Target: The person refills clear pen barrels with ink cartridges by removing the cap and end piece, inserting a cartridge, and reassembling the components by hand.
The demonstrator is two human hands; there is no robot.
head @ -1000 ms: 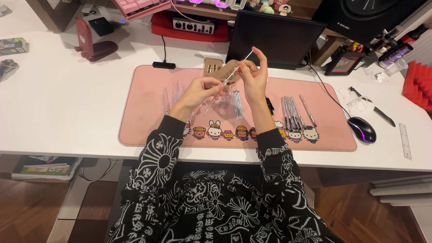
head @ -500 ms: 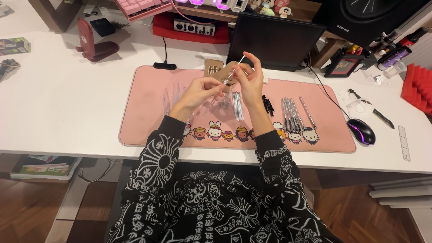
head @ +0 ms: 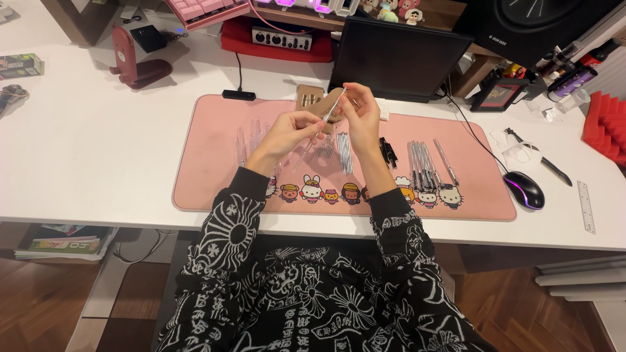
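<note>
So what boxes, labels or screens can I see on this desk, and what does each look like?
Screen: dark, unlit rectangle, standing behind the pink mat.
Small box: flat, green, at the desk's far left edge.
Picture frame: small, dark, right of the screen.
Brown card package: small, on the mat's back edge, behind the hands.

A black computer mouse point(head: 523, 190) sat at the right, a clear ruler point(head: 585, 206) beyond it. A dark monitor point(head: 398, 57) stood top centre, a red stand point(head: 134, 62) upper left.
</note>
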